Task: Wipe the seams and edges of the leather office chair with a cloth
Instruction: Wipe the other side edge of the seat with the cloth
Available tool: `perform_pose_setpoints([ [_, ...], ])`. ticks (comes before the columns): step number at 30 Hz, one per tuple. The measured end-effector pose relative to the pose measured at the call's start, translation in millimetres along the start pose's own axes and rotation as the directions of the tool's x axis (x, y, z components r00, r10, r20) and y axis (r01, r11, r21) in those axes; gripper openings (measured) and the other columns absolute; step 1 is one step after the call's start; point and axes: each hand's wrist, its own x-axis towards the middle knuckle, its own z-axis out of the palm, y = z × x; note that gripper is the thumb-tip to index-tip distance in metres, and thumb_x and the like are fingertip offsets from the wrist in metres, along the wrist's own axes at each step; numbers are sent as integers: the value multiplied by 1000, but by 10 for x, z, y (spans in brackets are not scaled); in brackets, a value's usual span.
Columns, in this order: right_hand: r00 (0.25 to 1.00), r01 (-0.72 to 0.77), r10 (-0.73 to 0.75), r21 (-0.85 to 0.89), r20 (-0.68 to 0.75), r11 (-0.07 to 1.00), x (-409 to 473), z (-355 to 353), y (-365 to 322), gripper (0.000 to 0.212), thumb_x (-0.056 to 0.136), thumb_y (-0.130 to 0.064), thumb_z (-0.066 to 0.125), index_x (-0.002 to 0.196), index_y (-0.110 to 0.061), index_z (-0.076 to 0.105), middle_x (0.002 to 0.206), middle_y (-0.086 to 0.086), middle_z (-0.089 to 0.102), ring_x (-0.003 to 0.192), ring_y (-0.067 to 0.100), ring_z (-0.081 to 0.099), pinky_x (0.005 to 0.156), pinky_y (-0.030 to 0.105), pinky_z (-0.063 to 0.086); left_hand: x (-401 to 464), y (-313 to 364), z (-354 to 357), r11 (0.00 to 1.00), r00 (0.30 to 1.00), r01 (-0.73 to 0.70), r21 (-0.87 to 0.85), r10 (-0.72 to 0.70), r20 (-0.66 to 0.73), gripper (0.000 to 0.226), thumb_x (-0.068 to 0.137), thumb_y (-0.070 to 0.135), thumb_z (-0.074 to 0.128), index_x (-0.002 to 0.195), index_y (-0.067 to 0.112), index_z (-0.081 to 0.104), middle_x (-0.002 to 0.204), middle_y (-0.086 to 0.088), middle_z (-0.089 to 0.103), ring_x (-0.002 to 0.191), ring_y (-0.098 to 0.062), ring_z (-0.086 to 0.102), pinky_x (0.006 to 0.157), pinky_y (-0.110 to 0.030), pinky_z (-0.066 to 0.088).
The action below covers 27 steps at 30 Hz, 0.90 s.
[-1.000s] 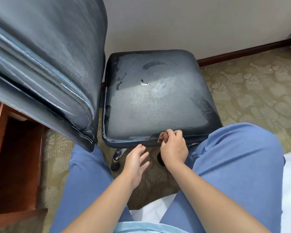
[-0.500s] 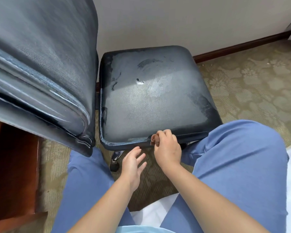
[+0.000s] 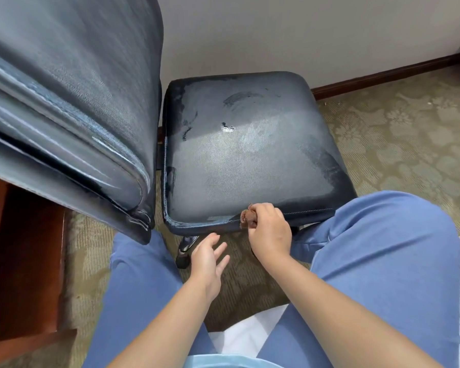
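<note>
Head view: right hand (image 3: 270,229) clamps a bunched brown cloth (image 3: 247,219), which sticks out left of the fist, on the seat (image 3: 239,166) near-edge seam. Left hand (image 3: 206,257) hangs with loose fingers, holding nothing.

Right hand (image 3: 270,229) pressing brown cloth (image 3: 247,219) on chair seat (image 3: 239,160) front seam, left hand (image 3: 207,257) open (fingers spread)
</note>
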Motion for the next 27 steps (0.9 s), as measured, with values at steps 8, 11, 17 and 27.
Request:
perform_pose_setpoints([
  [8, 955, 294, -292, -47, 59, 955, -123, 175, -111, 34, 48, -11, 84, 76, -19, 66, 75, -3, 58, 59, 22, 57, 42, 24, 37, -15, 41, -11, 998, 1000, 26, -50, -26, 15, 30, 100, 10, 45, 128, 7, 53, 114, 0, 59, 119, -23, 56, 96, -40, 44],
  [11, 979, 200, -201, -21, -28, 979, -67, 181, -85, 34, 53, -9, 83, 83, -18, 68, 78, -2, 59, 66, 23, 60, 46, 25, 39, -2, 47, -21, 998, 1000, 31, -50, -31, 3, 24, 100, 11, 46, 123, 11, 52, 120, 0, 53, 125, -25, 53, 95, -39, 44],
  [17, 1000, 5, -5, 9, 18, 1000, 85, 79, -124, 32, 83, -14, 60, 115, -17, 62, 113, 1, 55, 107, 22, 50, 78, 33, 42, -30, 73, -11, 998, 999, 1, -60, -4, -48, 24, 100, 9, 45, 123, 11, 51, 119, 0, 49, 129, -25, 49, 105, -42, 41],
  [27, 992, 113, -112, 7, -59, 994, -62, 221, -160, 35, 66, -8, 74, 100, -16, 69, 93, 1, 61, 85, 26, 59, 56, 30, 42, -60, 106, -26, 997, 999, -16, -77, 12, -52, 12, 100, 9, 45, 110, 14, 51, 116, -1, 51, 128, -25, 49, 107, -44, 40],
])
